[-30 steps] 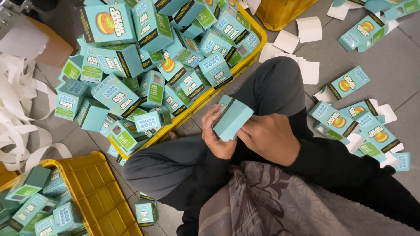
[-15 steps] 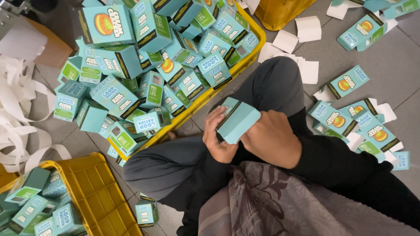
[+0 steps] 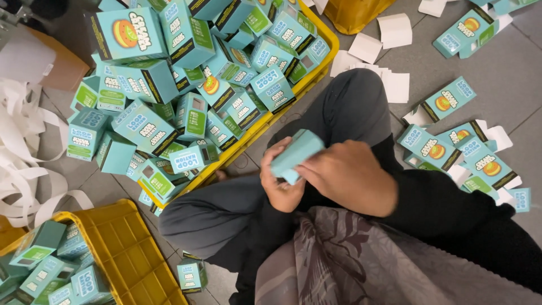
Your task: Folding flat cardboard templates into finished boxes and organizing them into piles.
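Holding one small teal carton [image 3: 296, 153] in both hands, over the lap. Left hand [image 3: 280, 179] is cupping it from below and behind, fingers wrapping its near end. Right hand [image 3: 349, 172] is closing on its right side, fingertips pressing the lower corner. Carton is tilting, plain face up. Yellow crate [image 3: 324, 59] heaped with matching cartons is sitting just left of the knee. Second yellow crate [image 3: 127, 248] is lying at lower left. Flat cartons [image 3: 449, 100] and white paper slips [image 3: 394, 86] are lying scattered on the floor at right.

The right hand [image 3: 353, 175] covers the teal box's [image 3: 296, 153] lower end; its fingers are hidden.
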